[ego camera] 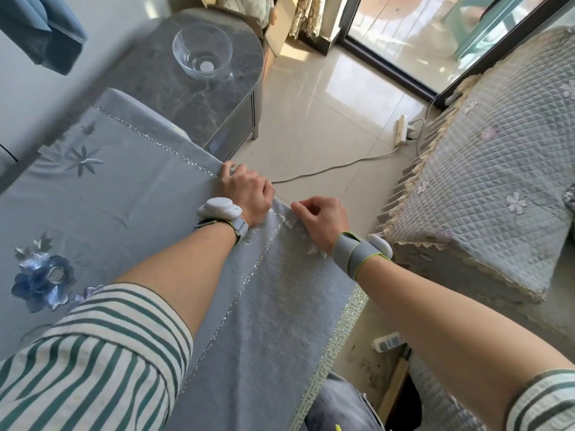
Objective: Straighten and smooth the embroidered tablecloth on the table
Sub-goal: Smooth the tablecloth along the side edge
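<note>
Gripping the embroidered tablecloth (124,194) where it folds over the table's edge, the left hand (247,189) has its fingers curled on the fabric. Just beside it, the right hand (323,217) pinches the same fold between thumb and curled fingers. The cloth lies spread across the table, its trimmed border hanging down the side.

This is a home living room. A sofa under a quilted floral cover (497,169) with a lace fringe stands beside a glossy tiled floor (326,113). A sliding glass door (420,35) opens outward. A marble-topped cabinet (199,98) bears a glass bowl (202,52), a power strip (401,129) lies on the floor, and an embroidered tablecloth (124,194) covers the table.
</note>
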A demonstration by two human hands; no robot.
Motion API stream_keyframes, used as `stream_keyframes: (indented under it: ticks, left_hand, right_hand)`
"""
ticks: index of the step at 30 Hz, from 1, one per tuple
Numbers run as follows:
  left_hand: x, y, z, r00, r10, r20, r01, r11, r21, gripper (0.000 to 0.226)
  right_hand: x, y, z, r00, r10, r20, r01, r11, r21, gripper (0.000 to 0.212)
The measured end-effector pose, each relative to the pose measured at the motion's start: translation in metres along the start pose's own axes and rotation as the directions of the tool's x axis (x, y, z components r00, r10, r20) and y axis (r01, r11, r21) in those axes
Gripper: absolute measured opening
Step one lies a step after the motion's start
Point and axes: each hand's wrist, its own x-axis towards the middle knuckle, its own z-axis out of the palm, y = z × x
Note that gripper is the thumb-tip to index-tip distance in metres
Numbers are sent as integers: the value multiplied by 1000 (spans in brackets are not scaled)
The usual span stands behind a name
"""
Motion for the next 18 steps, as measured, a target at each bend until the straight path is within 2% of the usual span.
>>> stream_keyframes:
  ticks: [18]
  left_hand:
    - [1, 1, -2, 1000, 11, 21, -11, 1000, 3, 46]
  right_hand:
    - [0, 0, -3, 998, -35, 58, 38, 998, -48, 23]
